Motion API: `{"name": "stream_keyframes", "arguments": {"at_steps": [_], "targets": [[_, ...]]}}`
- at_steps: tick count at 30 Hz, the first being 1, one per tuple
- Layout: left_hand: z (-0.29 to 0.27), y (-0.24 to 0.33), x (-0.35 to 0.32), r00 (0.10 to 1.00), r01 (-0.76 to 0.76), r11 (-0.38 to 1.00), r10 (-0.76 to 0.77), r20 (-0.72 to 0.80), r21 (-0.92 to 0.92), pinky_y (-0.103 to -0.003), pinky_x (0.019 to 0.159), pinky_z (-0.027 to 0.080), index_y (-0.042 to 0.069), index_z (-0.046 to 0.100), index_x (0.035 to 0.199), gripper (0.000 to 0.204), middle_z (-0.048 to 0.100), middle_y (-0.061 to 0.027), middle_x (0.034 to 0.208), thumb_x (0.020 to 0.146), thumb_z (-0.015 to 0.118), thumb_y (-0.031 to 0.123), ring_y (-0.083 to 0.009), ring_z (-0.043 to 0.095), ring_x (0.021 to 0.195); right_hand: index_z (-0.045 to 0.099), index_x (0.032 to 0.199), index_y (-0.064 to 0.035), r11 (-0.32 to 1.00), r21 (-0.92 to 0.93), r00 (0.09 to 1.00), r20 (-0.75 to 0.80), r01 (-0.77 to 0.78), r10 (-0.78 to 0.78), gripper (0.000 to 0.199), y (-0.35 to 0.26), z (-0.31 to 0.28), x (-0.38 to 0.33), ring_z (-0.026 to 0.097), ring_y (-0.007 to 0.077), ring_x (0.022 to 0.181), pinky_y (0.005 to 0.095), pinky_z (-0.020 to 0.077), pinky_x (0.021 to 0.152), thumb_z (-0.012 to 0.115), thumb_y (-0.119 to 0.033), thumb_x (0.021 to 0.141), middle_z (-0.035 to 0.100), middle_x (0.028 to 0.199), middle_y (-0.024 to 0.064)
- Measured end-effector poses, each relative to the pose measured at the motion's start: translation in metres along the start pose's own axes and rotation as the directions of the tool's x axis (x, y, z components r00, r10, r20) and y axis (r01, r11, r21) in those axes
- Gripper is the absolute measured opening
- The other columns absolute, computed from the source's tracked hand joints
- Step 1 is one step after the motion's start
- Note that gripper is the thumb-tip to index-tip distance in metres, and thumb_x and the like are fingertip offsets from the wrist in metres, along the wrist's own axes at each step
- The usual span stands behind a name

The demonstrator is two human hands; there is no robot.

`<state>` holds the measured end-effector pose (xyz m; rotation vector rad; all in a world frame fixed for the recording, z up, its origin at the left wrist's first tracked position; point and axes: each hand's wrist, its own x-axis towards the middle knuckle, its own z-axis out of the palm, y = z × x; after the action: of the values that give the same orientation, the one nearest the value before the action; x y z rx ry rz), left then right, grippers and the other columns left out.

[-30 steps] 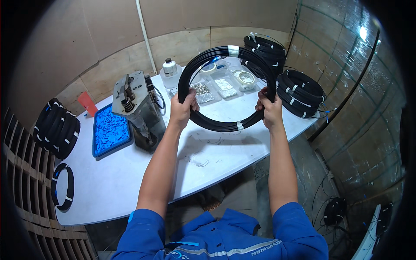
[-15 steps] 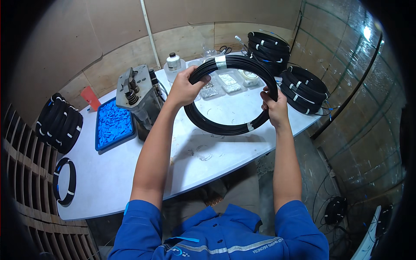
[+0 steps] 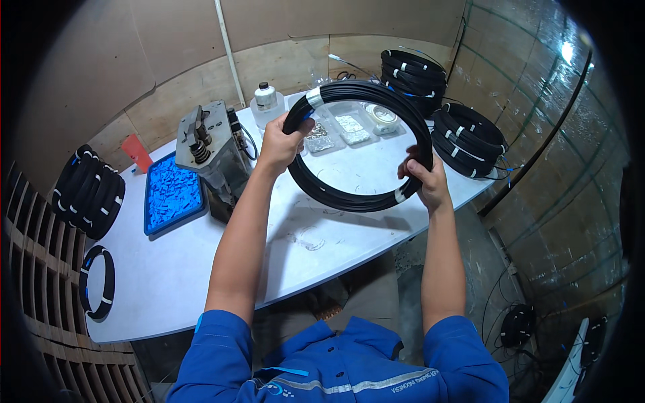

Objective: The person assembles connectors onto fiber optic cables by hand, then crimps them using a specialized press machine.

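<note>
**A:** While your left hand (image 3: 281,143) blocks the upper-left arc of the black cable coil (image 3: 359,144), how much of it can you make out?

**B:** Most of the ring. Your left fingers are wrapped round that arc, thumb over the top, so the strands under your palm are hidden. Your right hand (image 3: 424,180) clamps the lower-right arc, fingers curled behind it, and only the thumb side shows. Both hands are pressed shut on the coil.

**A:** Where is it, and how does it sit?

**B:** You hold it up in the air over the white table (image 3: 201,269), clear of the surface. Its open face is turned toward you, tilted back a little, so the ring reads as a slight oval, wider left to right. White tape bands wrap it just above your left hand and beside your right thumb.

**A:** Anything hard to read?

**B:** Through the ring you see clear bags (image 3: 336,131) on the table, contents too small to tell. The stacked coils (image 3: 470,138) on the right sit near the table's far corner. The blue tray (image 3: 173,195) and the grey metal machine (image 3: 208,144) lie left of your left forearm.
</note>
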<state>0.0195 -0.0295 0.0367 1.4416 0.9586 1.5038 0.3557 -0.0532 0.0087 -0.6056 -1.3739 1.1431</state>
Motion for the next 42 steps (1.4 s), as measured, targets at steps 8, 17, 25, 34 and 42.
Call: {"name": "stream_keyframes", "arguments": {"at_steps": [8, 17, 25, 34, 42], "targets": [[-0.001, -0.010, 0.001, 0.997, -0.080, 0.995, 0.080, 0.000, 0.057, -0.028, 0.061, 0.043, 0.004, 0.063, 0.094, 0.017, 0.056, 0.0009, 0.071, 0.095, 0.076, 0.016, -0.0100, 0.053, 0.062, 0.055, 0.090, -0.0064, 0.998, 0.043, 0.992, -0.121, 0.045, -0.040, 0.017, 0.000, 0.012, -0.002, 0.050, 0.0093, 0.048, 0.0262, 0.0424, 0.047, 0.071, -0.003, 0.087, 0.055, 0.063, 0.0009], [0.000, 0.008, -0.031, 0.998, -0.002, 0.992, -0.007, 0.064, 0.129, -0.030, 0.061, 0.050, 0.001, 0.064, 0.093, 0.012, 0.064, -0.0032, 0.073, 0.092, 0.074, 0.009, -0.0125, 0.062, 0.063, 0.058, 0.113, 0.0006, 0.983, 0.039, 0.983, 0.058, -0.177, 0.174, 0.033, -0.016, -0.010, 0.019, 0.045, 0.0089, 0.046, 0.0262, 0.0375, 0.045, 0.073, -0.012, 0.086, 0.049, 0.063, -0.0007], [0.010, -0.030, -0.090, 0.919, 0.343, 0.704, -0.389, -0.067, 0.621, -0.040, 0.074, 0.059, -0.003, 0.069, 0.097, 0.030, 0.075, -0.0180, 0.078, 0.083, 0.073, 0.023, -0.0306, 0.075, 0.073, 0.067, 0.100, -0.0054, 0.823, -0.474, 0.913, 0.092, -0.312, 0.399, 0.019, 0.010, -0.026, 0.068, 0.050, 0.0089, 0.047, 0.0266, 0.0390, 0.044, 0.076, -0.020, 0.092, 0.053, 0.062, -0.0023], [0.029, -0.040, -0.095, 0.792, 0.348, 0.315, -0.603, -0.097, 0.883, -0.043, 0.079, 0.060, -0.008, 0.066, 0.102, 0.052, 0.075, -0.0243, 0.093, 0.084, 0.070, 0.041, -0.0335, 0.075, 0.074, 0.073, 0.121, -0.0067, 0.191, -0.981, 0.893, 0.121, 0.040, 0.433, 0.045, 0.091, -0.024, 0.068, 0.067, 0.0350, 0.112, 0.0430, 0.0516, 0.098, 0.079, -0.036, 0.088, 0.071, 0.117, 0.0204], [0.027, -0.037, -0.078, 0.856, 0.295, 0.124, -0.475, -0.205, 0.947, -0.050, 0.089, 0.058, -0.002, 0.078, 0.105, 0.075, 0.075, -0.0267, 0.106, 0.092, 0.055, 0.068, -0.0437, 0.072, 0.102, 0.065, 0.131, -0.0038, 0.148, -0.989, 0.914, 0.055, -0.006, 0.403, 0.054, 0.108, -0.024, 0.055, 0.062, 0.0355, 0.122, 0.0431, 0.0488, 0.105, 0.076, -0.039, 0.092, 0.067, 0.126, 0.0202]]}}
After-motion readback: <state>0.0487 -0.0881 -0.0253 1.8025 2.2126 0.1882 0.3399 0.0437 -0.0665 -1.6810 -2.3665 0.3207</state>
